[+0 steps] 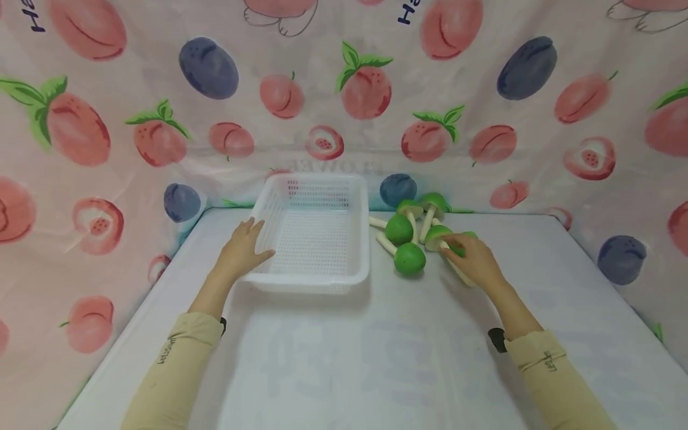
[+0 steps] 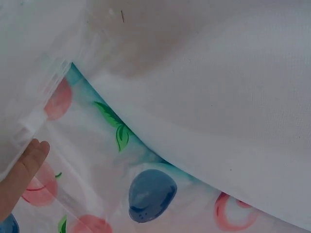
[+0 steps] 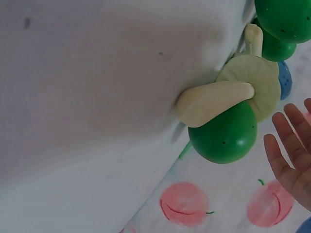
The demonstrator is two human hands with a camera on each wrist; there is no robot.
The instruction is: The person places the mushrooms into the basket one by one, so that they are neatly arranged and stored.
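Observation:
A white plastic basket (image 1: 306,279) with perforated walls stands at the back of the table, with nothing inside. My left hand (image 1: 236,251) touches its left side, thumb over the rim; in the left wrist view, straight fingers (image 2: 30,162) lie along the outer wall. To the basket's right lies a cluster of several toy mushrooms with green caps and cream stems, one in front (image 1: 409,259). My right hand (image 1: 475,260) is over the rightmost mushroom (image 3: 223,136). The right wrist view shows its fingers (image 3: 279,155) spread and apart from that mushroom.
The white table (image 1: 333,358) extends in front of the basket and mushrooms. A fruit-printed cloth (image 1: 322,83) hangs behind the table and along both sides. Some mushrooms lie against or over one another near the back edge.

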